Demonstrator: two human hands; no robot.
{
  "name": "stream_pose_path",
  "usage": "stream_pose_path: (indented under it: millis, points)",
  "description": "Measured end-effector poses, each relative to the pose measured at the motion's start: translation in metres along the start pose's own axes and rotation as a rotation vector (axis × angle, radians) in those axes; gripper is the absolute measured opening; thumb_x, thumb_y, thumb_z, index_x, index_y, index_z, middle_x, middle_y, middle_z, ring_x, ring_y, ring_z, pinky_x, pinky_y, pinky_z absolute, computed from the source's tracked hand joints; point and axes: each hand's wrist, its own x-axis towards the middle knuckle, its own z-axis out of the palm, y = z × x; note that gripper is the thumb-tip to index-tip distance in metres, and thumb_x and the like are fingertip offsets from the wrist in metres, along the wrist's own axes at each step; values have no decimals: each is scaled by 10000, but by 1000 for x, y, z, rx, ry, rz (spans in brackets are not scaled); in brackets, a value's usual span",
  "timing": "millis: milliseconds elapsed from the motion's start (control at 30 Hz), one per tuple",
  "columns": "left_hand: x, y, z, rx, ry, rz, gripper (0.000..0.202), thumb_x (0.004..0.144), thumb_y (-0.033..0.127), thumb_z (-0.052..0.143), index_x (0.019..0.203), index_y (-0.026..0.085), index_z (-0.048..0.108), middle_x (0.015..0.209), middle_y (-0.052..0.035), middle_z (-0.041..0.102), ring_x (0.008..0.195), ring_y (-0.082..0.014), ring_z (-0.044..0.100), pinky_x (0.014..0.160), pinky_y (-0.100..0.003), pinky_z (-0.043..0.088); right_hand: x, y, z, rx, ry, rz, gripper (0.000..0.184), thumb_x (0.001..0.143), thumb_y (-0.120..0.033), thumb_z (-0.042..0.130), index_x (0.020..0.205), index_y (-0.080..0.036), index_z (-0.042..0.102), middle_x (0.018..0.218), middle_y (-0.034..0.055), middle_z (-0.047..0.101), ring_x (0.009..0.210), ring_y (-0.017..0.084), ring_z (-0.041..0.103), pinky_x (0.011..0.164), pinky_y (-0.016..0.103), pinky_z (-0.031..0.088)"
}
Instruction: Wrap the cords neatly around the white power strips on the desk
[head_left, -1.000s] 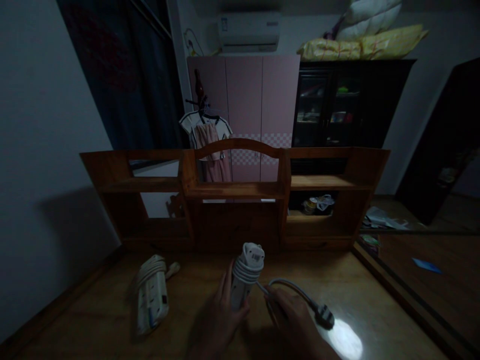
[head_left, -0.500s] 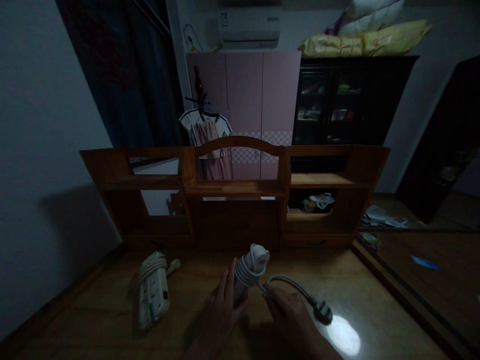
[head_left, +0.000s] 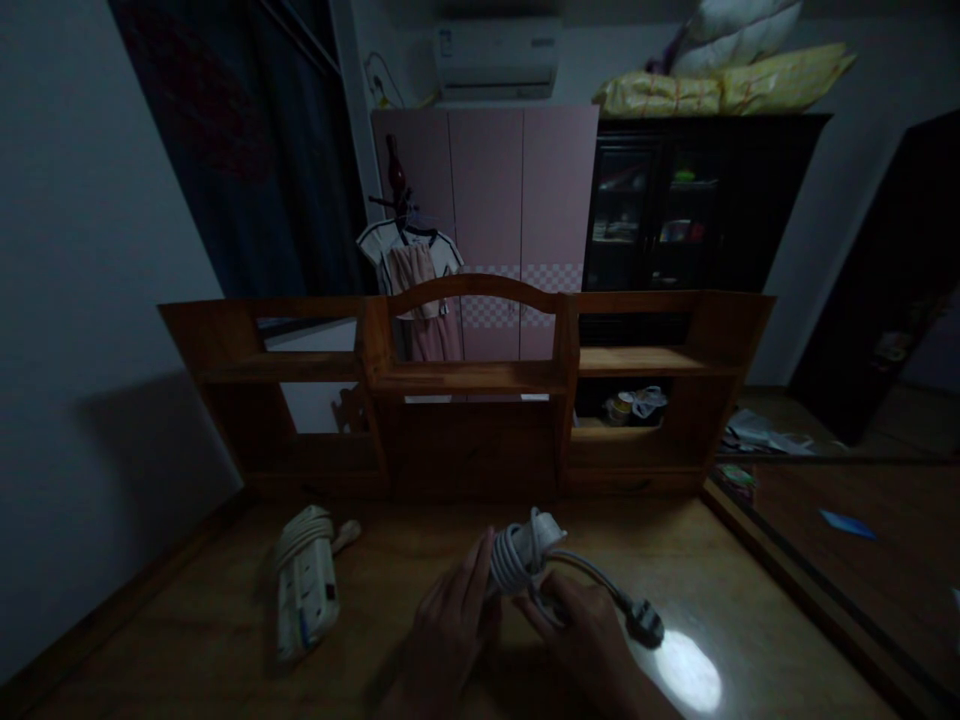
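My left hand (head_left: 450, 615) is closed around a white power strip (head_left: 549, 532), whose far end sticks out past my fingers. Several turns of grey cord (head_left: 511, 560) are wound around the strip. In my right hand (head_left: 589, 625) the cord is pinched close beside the strip, and my fingers partly hide it. From there the loose end arcs right to a dark grey plug (head_left: 645, 624) on the tabletop. To the left lies a second power strip (head_left: 307, 595), cream-white, with its own cord wrapped around one end and its plug (head_left: 347, 533) beside it.
A wooden shelf unit (head_left: 469, 378) runs along the back of the wooden table (head_left: 225, 620). Bright light reflects off the tabletop at right. A wall (head_left: 90, 480) borders the left side. Beyond stand a pink wardrobe (head_left: 487, 190) and a dark cabinet (head_left: 697, 240).
The power strip has tilted over to the right in my left hand. My right hand has drawn the cord around it, and a loop now crosses near its end.
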Motion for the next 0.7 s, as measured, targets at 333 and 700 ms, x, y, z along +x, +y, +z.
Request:
stream_pose_path:
  millis: [333, 700]
  points:
    - [2, -2, -3, 1, -14, 103, 680, 917, 194, 438, 1484, 134, 68, 1409, -146, 448, 1158, -195, 544, 961, -291, 441, -1, 2, -2, 2, 16, -34, 189, 878, -322, 564, 753, -183, 582, 638, 38, 662, 512, 158, 619, 483, 238, 369]
    - [4, -6, -9, 10, 110, 246, 577, 906, 123, 454, 1443, 87, 250, 1442, -142, 403, 1249, -211, 454, 995, -320, 420, -3, 7, -1, -22, 109, -170, 220, 925, -329, 499, 801, -175, 594, 625, 22, 650, 509, 129, 613, 493, 218, 358]
